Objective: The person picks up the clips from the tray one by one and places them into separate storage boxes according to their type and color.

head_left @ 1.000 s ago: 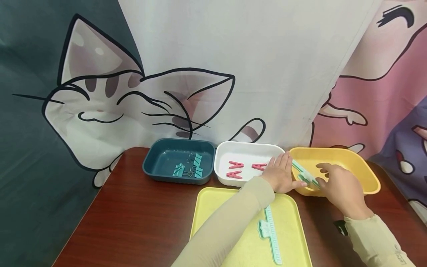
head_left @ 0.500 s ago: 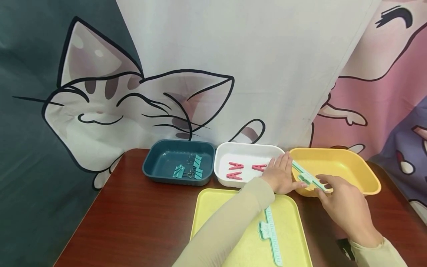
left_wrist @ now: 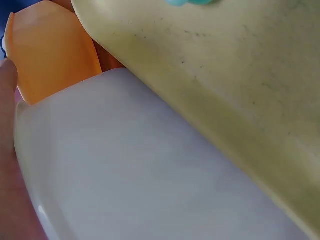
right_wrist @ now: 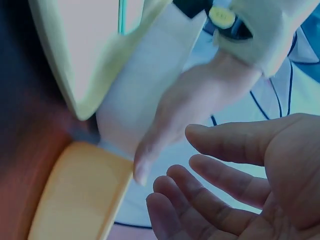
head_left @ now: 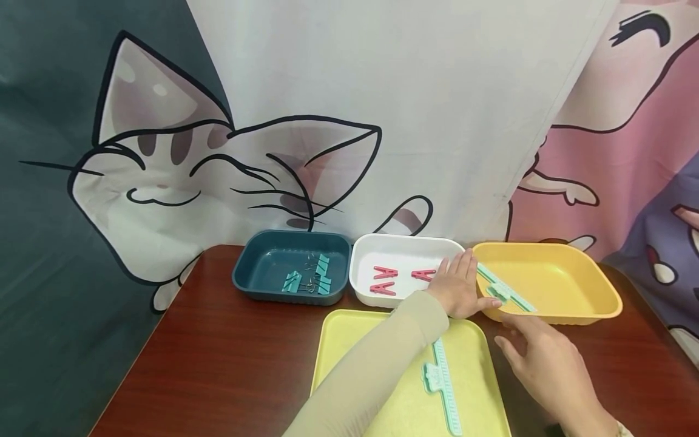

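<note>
My left hand (head_left: pixel 459 285) lies with straight fingers across the right end of the white bin (head_left: pixel 406 243), its thumb reaching to the front left rim of the yellow bin (head_left: pixel 579 267). Inside that yellow bin, along its left side, a long mint-green ruler clip (head_left: pixel 505 290) lies slantwise. Just in front of the bin hovers my right hand (head_left: pixel 551 364), fingers loosely bent and holding nothing; the right wrist view shows its bare palm and fingers (right_wrist: pixel 215 200). A second mint-green ruler clip (head_left: pixel 445 382) lies on the yellow tray (head_left: pixel 404 394), its upper end hidden by my left arm.
Pink clothespins (head_left: pixel 384 287) lie in the white bin. Left of it, a dark teal bin (head_left: pixel 262 267) holds several teal binder clips (head_left: pixel 323 264). All the bins stand in a row at the back of the brown table (head_left: pixel 218 358), before a printed curtain (head_left: pixel 437 109).
My right hand reached into the yellow bin and took the near end of the ruler clip, then let go and drew back toward me. The left hand has stayed in place.
</note>
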`<state>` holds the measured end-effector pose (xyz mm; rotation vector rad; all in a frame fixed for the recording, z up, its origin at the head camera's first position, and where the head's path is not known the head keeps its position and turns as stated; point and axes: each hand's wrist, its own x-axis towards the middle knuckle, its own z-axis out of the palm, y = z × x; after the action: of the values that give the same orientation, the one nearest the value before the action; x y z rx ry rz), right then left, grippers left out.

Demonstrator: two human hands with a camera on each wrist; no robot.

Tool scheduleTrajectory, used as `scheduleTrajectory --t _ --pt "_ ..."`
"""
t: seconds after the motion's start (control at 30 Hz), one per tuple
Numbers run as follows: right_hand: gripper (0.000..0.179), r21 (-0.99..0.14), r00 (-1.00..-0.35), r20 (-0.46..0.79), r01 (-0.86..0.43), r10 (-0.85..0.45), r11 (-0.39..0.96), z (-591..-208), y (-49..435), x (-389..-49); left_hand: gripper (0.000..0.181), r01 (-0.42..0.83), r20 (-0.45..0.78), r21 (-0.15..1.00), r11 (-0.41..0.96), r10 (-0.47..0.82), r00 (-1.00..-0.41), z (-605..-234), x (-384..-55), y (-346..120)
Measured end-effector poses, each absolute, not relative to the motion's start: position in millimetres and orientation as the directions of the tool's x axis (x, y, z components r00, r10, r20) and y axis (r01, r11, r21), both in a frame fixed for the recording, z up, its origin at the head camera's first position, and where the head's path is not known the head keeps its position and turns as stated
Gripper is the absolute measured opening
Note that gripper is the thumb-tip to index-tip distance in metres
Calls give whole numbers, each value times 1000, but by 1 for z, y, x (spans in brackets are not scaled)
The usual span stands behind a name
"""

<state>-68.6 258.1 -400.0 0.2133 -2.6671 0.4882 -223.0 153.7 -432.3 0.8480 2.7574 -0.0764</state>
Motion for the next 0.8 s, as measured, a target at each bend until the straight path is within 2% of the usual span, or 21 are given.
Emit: scheduleTrajectory --t 0.2,0.43,0.67,0.8 --pt "40 -301 -913 396 -232 -100 925 -412 244 -56 102 566 -213 34 824 559 -801 -426 -218 148" --pt "41 -321 -956 271 -198 -111 926 -420 232 -46 101 557 -247 42 829 549 -799 -430 -220 152" --pt "43 -334 -940 299 -262 -162 905 -431 222 -40 100 563 -238 45 825 556 -796 -425 -217 149" --pt "45 -356 -955 243 -252 -171 900 -434 216 -39 99 574 -228 46 817 568 -791 -422 -216 146"
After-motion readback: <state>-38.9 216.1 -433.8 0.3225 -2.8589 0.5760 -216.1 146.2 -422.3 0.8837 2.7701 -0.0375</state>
